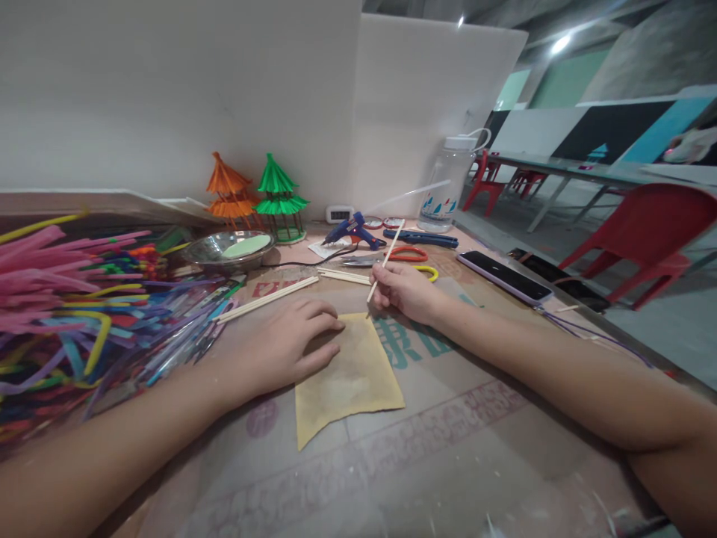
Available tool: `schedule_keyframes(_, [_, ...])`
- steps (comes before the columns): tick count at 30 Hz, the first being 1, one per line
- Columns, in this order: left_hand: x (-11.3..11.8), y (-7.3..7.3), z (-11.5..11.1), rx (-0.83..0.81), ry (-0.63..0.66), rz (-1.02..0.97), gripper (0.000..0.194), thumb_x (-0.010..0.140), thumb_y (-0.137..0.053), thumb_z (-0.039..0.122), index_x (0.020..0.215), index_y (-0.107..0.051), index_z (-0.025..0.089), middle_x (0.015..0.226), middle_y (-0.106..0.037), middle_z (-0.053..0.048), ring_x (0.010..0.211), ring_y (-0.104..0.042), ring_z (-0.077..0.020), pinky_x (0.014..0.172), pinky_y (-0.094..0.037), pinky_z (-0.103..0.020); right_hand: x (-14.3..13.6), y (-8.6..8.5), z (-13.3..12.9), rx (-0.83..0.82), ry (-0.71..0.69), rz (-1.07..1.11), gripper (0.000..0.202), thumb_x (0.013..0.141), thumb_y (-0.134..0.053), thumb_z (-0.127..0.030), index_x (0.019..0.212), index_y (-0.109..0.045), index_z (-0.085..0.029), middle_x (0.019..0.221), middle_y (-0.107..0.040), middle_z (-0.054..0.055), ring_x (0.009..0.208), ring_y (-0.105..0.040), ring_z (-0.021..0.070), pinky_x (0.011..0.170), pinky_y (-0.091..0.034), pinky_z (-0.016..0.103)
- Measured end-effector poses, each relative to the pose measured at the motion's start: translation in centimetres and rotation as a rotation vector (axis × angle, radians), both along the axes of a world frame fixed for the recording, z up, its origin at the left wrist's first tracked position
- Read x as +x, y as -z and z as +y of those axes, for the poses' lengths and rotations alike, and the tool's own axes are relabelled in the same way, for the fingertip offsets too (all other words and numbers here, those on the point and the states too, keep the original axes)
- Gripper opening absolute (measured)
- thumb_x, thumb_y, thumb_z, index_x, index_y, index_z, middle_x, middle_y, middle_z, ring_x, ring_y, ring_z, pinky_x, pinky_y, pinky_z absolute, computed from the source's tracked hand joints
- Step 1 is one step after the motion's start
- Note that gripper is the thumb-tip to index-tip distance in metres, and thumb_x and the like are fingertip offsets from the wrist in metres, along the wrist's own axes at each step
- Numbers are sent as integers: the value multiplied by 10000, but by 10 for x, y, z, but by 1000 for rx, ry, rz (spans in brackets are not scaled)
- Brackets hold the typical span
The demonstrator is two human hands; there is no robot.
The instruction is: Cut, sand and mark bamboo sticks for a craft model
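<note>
A thin pale wooden stick (386, 260) stands slanted between the fingertips of my right hand (408, 290), its lower end close to the top edge of a piece of yellow sandpaper-like sheet (350, 373). My left hand (299, 340) lies over the sheet's upper left side, fingers stretched out and holding nothing that shows. Beyond my hands, more pale sticks (269, 299) lie in a small bundle, and others (344, 276) rest beside them. Orange-handled scissors (406, 255) and a yellow scissor handle (430, 273) show behind my right hand.
A heap of coloured pipe cleaners (61, 299) spreads at left, near a metal bowl (227, 250). Orange (227, 187) and green (278, 198) paper-like pagodas stand behind. A blue glue gun (352, 232), blue cutter (420, 238), water bottle (442, 183) and phone (504, 276) line the back and right.
</note>
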State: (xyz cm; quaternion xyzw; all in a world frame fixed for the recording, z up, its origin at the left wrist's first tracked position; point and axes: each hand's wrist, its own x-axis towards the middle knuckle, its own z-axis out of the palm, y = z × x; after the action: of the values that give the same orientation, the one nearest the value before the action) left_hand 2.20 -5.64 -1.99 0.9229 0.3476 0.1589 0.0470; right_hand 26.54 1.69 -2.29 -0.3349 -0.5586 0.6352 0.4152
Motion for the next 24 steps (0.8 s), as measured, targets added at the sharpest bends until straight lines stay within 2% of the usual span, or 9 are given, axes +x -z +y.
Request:
schedule_keyframes(3, [0, 1, 0, -5, -1, -42, 275, 958, -542, 352, 1156, -659, 201, 1180, -641, -91, 1127, -582, -253, 980, -478, -422, 1, -5, -4, -23, -37, 45, 267, 810, -712, -398, 774, -595, -160, 566, -683, 20, 453, -549, 93, 480, -442, 196])
schedule_keyframes(6, [0, 1, 0, 12, -36, -204, 216, 968, -538, 324, 1061, -684, 194, 1109, -679, -76, 1052, -614, -223, 924, -490, -382, 0, -11, -13, -29, -118, 79, 193, 815, -704, -323, 802, -596, -164, 646, -732, 43, 526, -629, 109, 548, -499, 205])
schedule_keyframes(9, [0, 0, 1, 59, -96, -352, 203, 988, -527, 302, 973, -702, 199, 1019, -707, -58, 987, -626, -207, 892, -479, -374, -3, -14, -24, -26, -216, 91, 231, 795, -761, -322, 824, -587, -173, 742, -765, 55, 635, -702, 140, 625, -554, 239])
schedule_keyframes(12, [2, 0, -1, 68, -97, -406, 177, 981, -554, 284, 965, -709, 202, 991, -700, -57, 974, -621, -204, 889, -477, -375, -8, -12, -31, -24, -289, 88, 289, 774, -813, -364, 855, -617, -167, 803, -777, 67, 712, -733, 158, 692, -590, 268])
schedule_keyframes(17, [5, 0, -5, 83, -77, -457, 127, 968, -584, 264, 958, -702, 216, 945, -689, -39, 921, -628, -184, 847, -486, -344, -11, -6, -31, -83, -271, 77, 319, 739, -847, -396, 867, -668, -165, 813, -781, 61, 710, -745, 161, 703, -616, 270])
schedule_keyframes(24, [6, -1, -6, 74, -33, -471, 95, 946, -615, 238, 913, -700, 212, 896, -697, -16, 886, -628, -170, 833, -480, -324, -10, -4, -30, -116, -273, 57, 312, 749, -843, -374, 890, -664, -161, 784, -772, 54, 709, -740, 150, 712, -617, 257])
